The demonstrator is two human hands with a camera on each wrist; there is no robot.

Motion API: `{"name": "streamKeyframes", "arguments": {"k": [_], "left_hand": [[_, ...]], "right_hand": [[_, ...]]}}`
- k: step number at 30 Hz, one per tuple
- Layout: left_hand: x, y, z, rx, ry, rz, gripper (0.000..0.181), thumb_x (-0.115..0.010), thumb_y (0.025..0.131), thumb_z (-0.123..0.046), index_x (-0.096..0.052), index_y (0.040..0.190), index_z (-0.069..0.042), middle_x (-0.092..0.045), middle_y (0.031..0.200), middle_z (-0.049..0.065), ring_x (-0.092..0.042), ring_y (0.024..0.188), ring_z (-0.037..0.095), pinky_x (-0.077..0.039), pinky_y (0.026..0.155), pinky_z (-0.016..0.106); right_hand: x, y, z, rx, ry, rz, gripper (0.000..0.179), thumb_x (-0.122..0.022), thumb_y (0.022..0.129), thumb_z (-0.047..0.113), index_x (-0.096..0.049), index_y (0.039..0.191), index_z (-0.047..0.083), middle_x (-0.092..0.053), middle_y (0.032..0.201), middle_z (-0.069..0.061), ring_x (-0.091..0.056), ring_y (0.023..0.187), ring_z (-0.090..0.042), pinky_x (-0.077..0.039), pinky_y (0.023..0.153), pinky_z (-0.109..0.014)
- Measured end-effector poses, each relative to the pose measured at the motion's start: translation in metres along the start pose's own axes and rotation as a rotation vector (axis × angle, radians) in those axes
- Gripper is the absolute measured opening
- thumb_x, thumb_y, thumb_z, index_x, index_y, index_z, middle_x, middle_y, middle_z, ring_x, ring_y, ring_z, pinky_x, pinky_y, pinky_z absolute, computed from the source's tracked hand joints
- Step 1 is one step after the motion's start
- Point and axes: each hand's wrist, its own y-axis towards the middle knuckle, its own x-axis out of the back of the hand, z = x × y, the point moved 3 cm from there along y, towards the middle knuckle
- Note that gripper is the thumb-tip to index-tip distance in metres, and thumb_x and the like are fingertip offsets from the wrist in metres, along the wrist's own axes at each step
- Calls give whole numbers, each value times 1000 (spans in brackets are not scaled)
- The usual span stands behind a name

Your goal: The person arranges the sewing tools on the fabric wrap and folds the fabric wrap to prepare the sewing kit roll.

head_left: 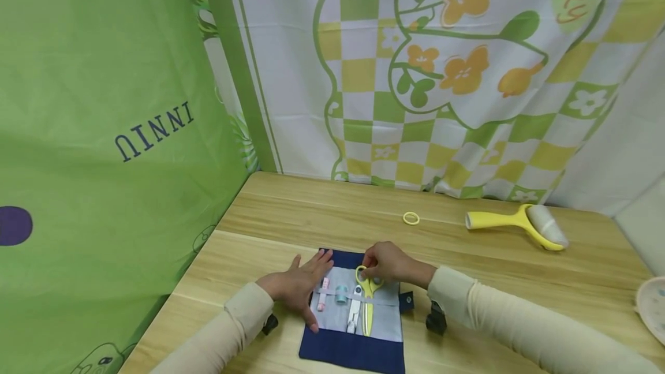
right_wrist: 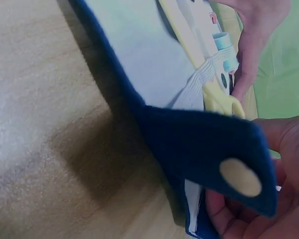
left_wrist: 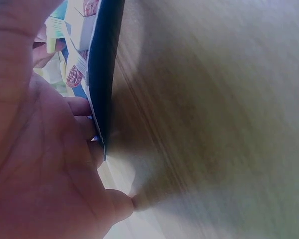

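Observation:
An unrolled navy-and-grey fabric sewing pouch [head_left: 381, 322] lies on the table. Across its grey lining runs an elastic band [right_wrist: 202, 74]. Held under the band are a pink-and-white roll [head_left: 322, 294], a light-blue spool [head_left: 341, 295], small white snips [head_left: 354, 310] and yellow-handled scissors [head_left: 368, 310]. Spread over the pouch's left edge, my left hand [head_left: 301, 281] presses it with extended fingers. My right hand [head_left: 389, 261] has curled fingers and pinches the scissors' handle near the pouch's far edge. A navy snap tab [right_wrist: 204, 154] sticks out at the right side, close to this hand.
Farther back on the wooden table [head_left: 312, 206] lie a yellow ring [head_left: 411, 219] and a yellow-handled lint roller [head_left: 519, 224]. At the right edge is part of a pale round object [head_left: 652, 307]. Green cloth [head_left: 104, 189] hangs on the left, a patterned curtain [head_left: 363, 74] behind.

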Motion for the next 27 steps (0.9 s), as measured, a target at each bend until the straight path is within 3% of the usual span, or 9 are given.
{"name": "streamKeyframes", "arguments": {"k": [9, 13, 17, 20, 22, 24, 27], "left_hand": [[1, 4, -4, 4, 11, 3, 139, -87, 61, -64, -8, 162, -8, 8, 171, 8, 7, 159, 27, -7, 122, 67], [2, 7, -3, -8, 11, 6, 139, -87, 62, -64, -7, 162, -8, 9, 171, 8, 7, 159, 28, -6, 122, 68], [6, 7, 4, -31, -83, -28, 125, -86, 68, -58, -18, 160, -7, -3, 171, 9, -2, 159, 30, -9, 122, 67], [15, 5, 13, -23, -182, -148, 92, -81, 81, -46, -39, 152, -8, -27, 166, 13, -23, 155, 32, -21, 123, 59], [21, 4, 19, -17, -184, -241, 67, -74, 89, -37, -50, 145, -10, -39, 160, 14, -34, 150, 33, -30, 121, 53], [24, 3, 24, -20, -123, -289, 51, -65, 96, -28, -55, 143, -11, -42, 159, 13, -37, 149, 32, -34, 120, 49], [24, 2, 28, -78, 12, -266, 48, -53, 99, -15, -52, 147, -11, -36, 162, 8, -30, 153, 32, -30, 121, 53]], "right_hand": [[-5, -8, -6, 127, -28, 22, 13, -76, 88, 23, -77, 77, 15, -69, 67, 9, -53, 57, -2, -43, 52, -20], [-3, -12, -9, 126, -21, 8, 14, -73, 91, 24, -78, 81, 14, -71, 70, 7, -53, 58, -2, -44, 53, -20], [4, -22, -6, 169, -99, -68, 13, -70, 93, 22, -78, 92, 11, -71, 78, 5, -54, 65, -1, -46, 59, -21], [15, -42, 0, 237, -208, -154, 12, -68, 94, 20, -76, 97, 11, -69, 84, 4, -55, 71, -2, -48, 63, -23], [20, -61, 5, 304, -267, -194, 11, -68, 94, 19, -75, 97, 11, -67, 87, 4, -58, 74, -4, -50, 64, -23], [19, -84, 11, 396, -310, -211, 10, -68, 93, 18, -76, 97, 12, -69, 90, 4, -61, 77, -4, -52, 67, -23], [4, -118, 22, 573, -400, -201, 14, -68, 94, 22, -75, 102, 13, -71, 97, 5, -65, 86, -5, -55, 73, -23]]}}
